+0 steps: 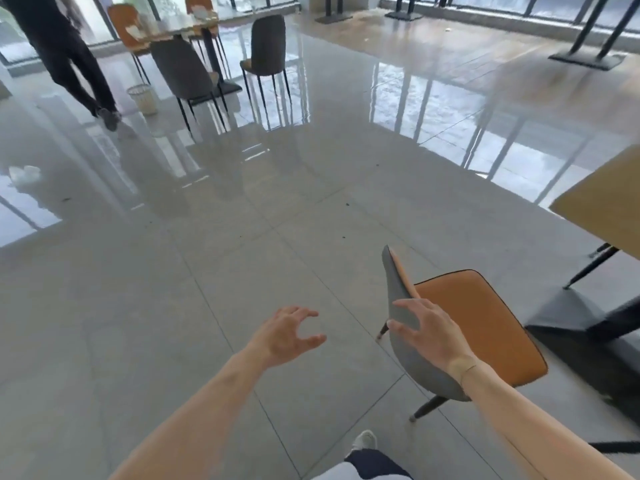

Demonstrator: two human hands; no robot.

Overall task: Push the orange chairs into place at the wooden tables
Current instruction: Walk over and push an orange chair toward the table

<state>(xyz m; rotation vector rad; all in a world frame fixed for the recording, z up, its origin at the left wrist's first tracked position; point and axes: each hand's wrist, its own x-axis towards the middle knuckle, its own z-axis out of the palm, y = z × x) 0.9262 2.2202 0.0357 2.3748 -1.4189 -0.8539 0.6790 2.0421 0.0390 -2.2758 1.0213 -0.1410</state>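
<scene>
My right hand [429, 336] lies spread on the chair [460, 323] back, ready to push it under the counter [602, 206]; my left hand [291, 332] hovers half-curled, holding nothing.

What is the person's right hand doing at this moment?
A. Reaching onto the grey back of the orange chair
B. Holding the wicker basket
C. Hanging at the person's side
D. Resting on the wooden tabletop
A: the right hand is spread over the grey backrest of the orange chair, while the left hand hovers open over bare floor, holding nothing.
</scene>
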